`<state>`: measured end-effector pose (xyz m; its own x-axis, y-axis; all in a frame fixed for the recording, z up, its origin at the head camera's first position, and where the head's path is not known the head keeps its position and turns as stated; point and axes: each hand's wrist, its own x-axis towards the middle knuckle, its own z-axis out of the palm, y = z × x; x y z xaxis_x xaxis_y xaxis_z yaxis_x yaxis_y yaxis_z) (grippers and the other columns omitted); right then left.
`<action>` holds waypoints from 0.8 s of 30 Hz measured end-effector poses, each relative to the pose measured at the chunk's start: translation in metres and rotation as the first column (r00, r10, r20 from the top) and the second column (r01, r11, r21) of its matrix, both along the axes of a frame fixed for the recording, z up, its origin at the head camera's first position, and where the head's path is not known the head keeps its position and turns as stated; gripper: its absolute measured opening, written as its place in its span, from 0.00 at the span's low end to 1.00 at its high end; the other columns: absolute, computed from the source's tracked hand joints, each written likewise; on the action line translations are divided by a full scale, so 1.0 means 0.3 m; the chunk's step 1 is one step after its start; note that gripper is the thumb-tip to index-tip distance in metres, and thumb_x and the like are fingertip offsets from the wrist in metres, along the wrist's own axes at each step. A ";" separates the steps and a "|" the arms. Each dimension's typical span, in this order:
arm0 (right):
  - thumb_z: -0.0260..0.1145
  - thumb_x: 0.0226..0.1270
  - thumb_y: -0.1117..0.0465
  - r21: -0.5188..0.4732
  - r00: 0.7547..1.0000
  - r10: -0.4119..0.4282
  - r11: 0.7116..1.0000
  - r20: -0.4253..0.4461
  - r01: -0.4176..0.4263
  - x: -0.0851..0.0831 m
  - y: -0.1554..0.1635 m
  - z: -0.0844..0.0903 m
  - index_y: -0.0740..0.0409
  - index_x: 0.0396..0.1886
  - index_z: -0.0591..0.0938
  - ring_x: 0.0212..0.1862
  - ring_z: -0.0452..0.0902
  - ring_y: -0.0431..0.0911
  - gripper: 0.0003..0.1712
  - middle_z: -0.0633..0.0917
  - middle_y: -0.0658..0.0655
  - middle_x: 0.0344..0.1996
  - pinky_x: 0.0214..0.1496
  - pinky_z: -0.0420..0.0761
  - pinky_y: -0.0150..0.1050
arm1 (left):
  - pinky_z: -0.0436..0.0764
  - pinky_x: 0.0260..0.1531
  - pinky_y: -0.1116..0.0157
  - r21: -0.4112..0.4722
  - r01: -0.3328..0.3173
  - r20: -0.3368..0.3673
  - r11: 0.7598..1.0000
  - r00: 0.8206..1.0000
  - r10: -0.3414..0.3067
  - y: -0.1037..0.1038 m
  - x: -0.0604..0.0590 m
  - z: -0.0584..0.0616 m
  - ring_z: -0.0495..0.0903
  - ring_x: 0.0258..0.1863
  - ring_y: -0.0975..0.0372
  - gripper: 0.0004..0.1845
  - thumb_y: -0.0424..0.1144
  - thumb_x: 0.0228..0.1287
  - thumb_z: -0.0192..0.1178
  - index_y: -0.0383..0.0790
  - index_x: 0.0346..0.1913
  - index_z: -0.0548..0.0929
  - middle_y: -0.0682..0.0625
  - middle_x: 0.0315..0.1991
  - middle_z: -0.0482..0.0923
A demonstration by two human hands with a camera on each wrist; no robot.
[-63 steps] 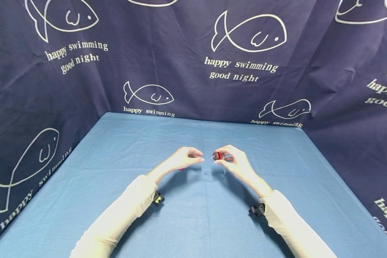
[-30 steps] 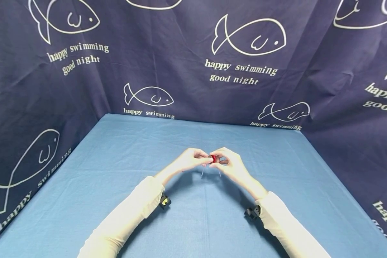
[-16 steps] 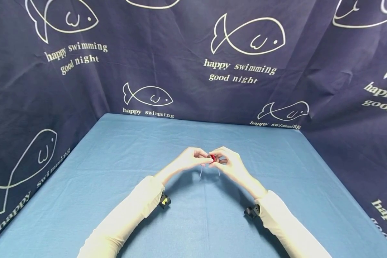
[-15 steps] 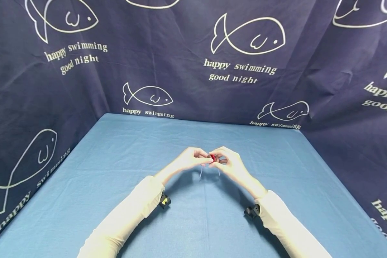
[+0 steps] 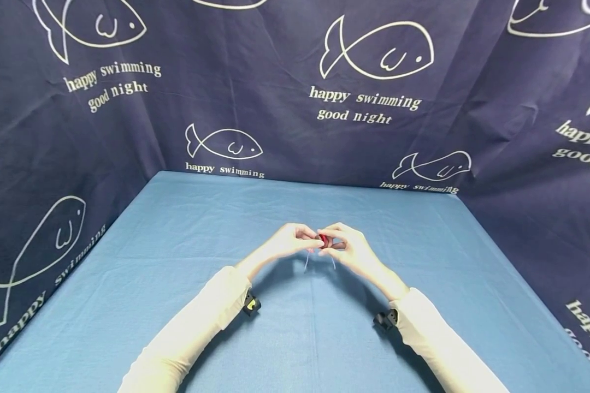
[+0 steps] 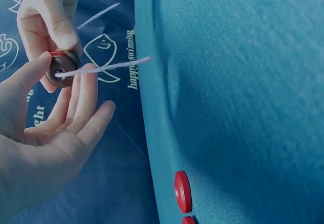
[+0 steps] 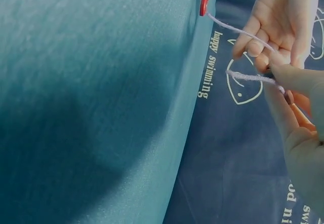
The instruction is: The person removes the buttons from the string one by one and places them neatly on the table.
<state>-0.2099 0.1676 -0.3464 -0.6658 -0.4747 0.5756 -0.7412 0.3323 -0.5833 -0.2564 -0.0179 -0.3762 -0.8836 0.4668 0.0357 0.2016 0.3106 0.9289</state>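
Note:
A small stack of buttons is held between the two hands above the table. In the left wrist view a dark brown button [image 6: 62, 73] faces forward, with a red button [image 6: 56, 54] partly showing behind it. Pale lilac yarn [image 6: 109, 67] comes out through the brown button's holes; a second yarn end [image 7: 253, 77] hangs by the right hand in the right wrist view. My left hand [image 5: 291, 241] pinches the stack's left side by thumb and fingers. My right hand [image 5: 350, 245] grips the other side. Fingers hide much of the stack.
On the blue cloth-covered table [image 5: 216, 218], a red button [image 6: 183, 191] lies beside another red button [image 6: 189, 220], both hidden behind the left arm in the head view. A navy curtain [image 5: 285, 87] with white fish stands behind and at both sides.
Two seconds ago the hands were apart, with the stack in the right hand alone. My left hand has moved right and now holds it too. Over the last half second they barely moved.

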 end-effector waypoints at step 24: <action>0.75 0.35 0.78 -0.033 0.981 -0.058 0.998 -0.184 0.053 0.003 -0.003 -0.003 0.73 0.34 0.84 0.32 0.81 0.57 0.19 0.85 0.66 0.30 0.38 0.81 0.42 | 0.77 0.50 0.54 0.064 0.014 0.082 0.998 0.996 -0.019 -0.009 0.003 0.000 0.84 0.37 0.49 0.15 0.42 0.58 0.65 0.35 0.44 0.83 0.46 0.37 0.86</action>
<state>-0.2091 0.1668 -0.3473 -0.5719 -0.4221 0.7034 -0.8178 0.3613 -0.4480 -0.2556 -0.0205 -0.3761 -0.8770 0.4805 -0.0068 0.1284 0.2478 0.9603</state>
